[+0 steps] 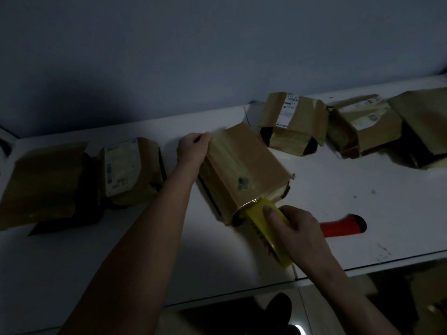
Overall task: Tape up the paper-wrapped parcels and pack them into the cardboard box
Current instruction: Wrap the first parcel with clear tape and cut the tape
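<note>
Two hands work one parcel (244, 170) at the middle of the white table (338, 189): my left hand (192, 148) grips its far corner, my right hand (300, 233) holds the yellow tape roll (266, 228) against its near end. Other parcels (292, 122) sit behind.

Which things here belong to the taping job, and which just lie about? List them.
In use: parcel, held by left hand; tape roll, gripped by right hand; other wrapped parcels, e.g., waiting.

Lying about: red tool on the table.
</note>
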